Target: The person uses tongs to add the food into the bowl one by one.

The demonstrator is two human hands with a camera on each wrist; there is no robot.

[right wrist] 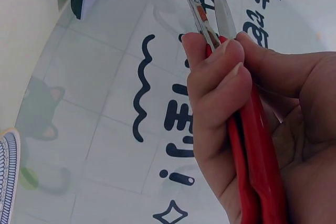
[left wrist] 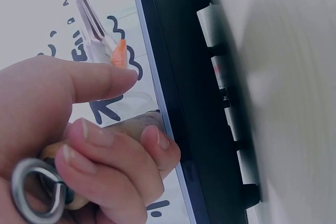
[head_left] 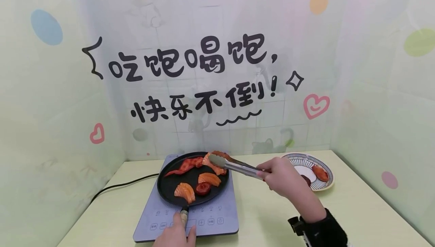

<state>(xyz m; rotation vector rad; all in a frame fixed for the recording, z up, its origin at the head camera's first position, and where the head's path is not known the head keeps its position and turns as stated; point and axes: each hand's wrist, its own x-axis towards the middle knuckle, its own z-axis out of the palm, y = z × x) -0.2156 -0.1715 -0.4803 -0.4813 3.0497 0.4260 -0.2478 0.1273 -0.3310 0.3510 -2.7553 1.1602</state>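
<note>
The left hand (head_left: 175, 235) is nearest, its grip wrapped round the pan's handle (head_left: 184, 216), fingers curled; a metal ring (left wrist: 20, 192) hangs at the handle's end. Under it, the cooker (head_left: 146, 216) lies flat on the surface (head_left: 272, 216), its printed buttons along the near edge.

To the right, a dark sleeve (head_left: 323, 232) leads to the right hand (head_left: 280, 177), whose grip is closed round the red-handled tongs (head_left: 244, 168). The two handles run close together in the palm, and the metal arms reach left over the pan (head_left: 170, 186), which sits on the cooker.

In the pan's near part lie a salmon slice (head_left: 185, 193), a round red slice (head_left: 203, 189) and, touching or just beside that, a second salmon slice (head_left: 209, 179). Farther back, a long red strip (head_left: 185, 166) stretches across the left. A third salmon slice (head_left: 215, 164) is at the tips of the tongs, near the pan's far right rim; I cannot tell whether it touches the pan.

Well to the right, a patterned plate (head_left: 304, 171) bears an orange-red piece (head_left: 320, 173) and a dark red one, partly hidden by the right arm. A black cord (head_left: 125, 184) runs left from behind the pan. Beyond stands the wall (head_left: 217, 141) with black lettering.
</note>
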